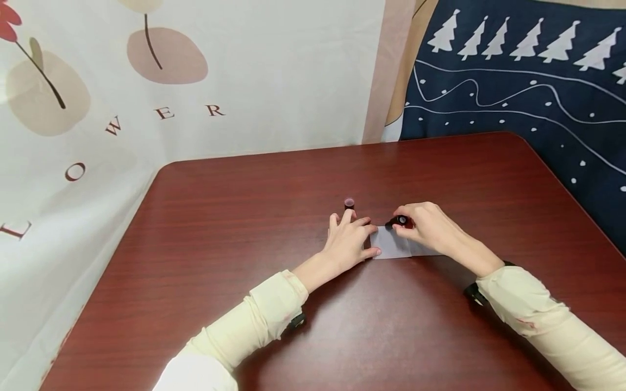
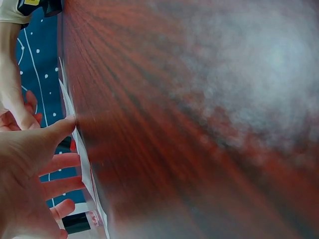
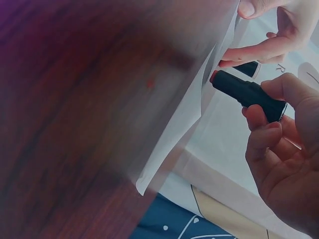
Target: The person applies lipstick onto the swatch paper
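Observation:
A small white sheet of paper [image 1: 390, 243] with a crease lies on the table. My left hand [image 1: 348, 239] rests at its left edge, thumb and fingers spread and touching the paper. In the right wrist view, my right hand [image 3: 284, 144] pinches a black lipstick [image 3: 249, 92] between thumb and fingers. Its red tip points down at the paper's upper part; whether it touches cannot be told. A black cap [image 1: 349, 204] with a pale pinkish top stands just beyond the left fingers, partly hidden by them. The right hand covers some of the paper's right part.
The reddish-brown wooden table [image 1: 235, 217] extends around both hands. Behind it hang a white cloth [image 1: 293, 81] with printed flowers and letters and a dark blue cloth [image 1: 513, 92] with white trees. Black wrist cameras sit under both sleeves.

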The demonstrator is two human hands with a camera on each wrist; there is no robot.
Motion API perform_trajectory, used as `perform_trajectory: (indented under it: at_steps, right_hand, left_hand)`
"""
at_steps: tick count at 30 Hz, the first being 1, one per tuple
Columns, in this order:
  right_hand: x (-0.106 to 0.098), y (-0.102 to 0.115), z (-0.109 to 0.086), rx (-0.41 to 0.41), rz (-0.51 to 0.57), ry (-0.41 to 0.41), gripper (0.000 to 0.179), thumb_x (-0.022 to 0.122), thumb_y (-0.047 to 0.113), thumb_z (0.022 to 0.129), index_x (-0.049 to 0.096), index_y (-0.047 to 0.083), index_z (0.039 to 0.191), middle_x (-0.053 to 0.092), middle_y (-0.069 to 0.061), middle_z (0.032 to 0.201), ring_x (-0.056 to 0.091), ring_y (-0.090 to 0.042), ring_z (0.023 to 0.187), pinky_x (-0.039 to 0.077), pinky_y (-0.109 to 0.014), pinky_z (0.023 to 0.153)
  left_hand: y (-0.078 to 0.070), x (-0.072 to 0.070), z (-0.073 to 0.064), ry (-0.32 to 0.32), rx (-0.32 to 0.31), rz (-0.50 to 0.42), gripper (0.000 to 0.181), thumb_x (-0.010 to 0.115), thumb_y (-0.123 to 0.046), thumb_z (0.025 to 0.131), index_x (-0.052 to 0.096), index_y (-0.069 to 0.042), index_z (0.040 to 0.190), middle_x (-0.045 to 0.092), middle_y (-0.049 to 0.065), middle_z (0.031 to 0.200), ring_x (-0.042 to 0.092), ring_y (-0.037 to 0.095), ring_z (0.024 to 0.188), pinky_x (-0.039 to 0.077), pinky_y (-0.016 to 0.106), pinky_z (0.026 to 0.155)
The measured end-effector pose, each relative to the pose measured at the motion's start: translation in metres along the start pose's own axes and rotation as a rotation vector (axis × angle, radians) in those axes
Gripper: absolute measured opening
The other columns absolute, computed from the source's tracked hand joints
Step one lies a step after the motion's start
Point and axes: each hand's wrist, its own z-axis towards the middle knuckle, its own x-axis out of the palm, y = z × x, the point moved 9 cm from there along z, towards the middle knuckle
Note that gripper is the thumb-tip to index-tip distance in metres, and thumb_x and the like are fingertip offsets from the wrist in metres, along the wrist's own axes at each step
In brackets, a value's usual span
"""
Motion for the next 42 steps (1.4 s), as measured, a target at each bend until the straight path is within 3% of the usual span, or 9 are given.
perform_trajectory:
  at_steps: [19,42]
  right_hand:
    - [-0.0021,0.0056,-0.005,-0.031,0.0,-0.005,0.013,0.069,0.006,0.078,0.069,0.001,0.09,0.066,-0.006,0.08,0.052,-0.013,0.06,0.045,-0.029,0.056]
    - [-0.0008,0.0092,-0.0057,-0.063,-0.013,-0.009,0.016,0.071,0.01,0.077,0.069,0.001,0.09,0.066,-0.007,0.081,0.053,-0.014,0.062,0.046,-0.029,0.056]
  left_hand:
    - [-0.0017,0.0011,0.0003,-0.018,0.003,-0.008,0.049,0.064,-0.055,0.079,0.064,-0.027,0.119,0.055,-0.003,0.129,0.039,0.021,0.107,0.023,0.045,0.083]
    - [0.0041,0.0031,0.0015,0.005,-0.026,-0.007,0.052,0.063,-0.057,0.079,0.062,-0.028,0.122,0.053,-0.004,0.132,0.041,0.02,0.104,0.021,0.045,0.083]
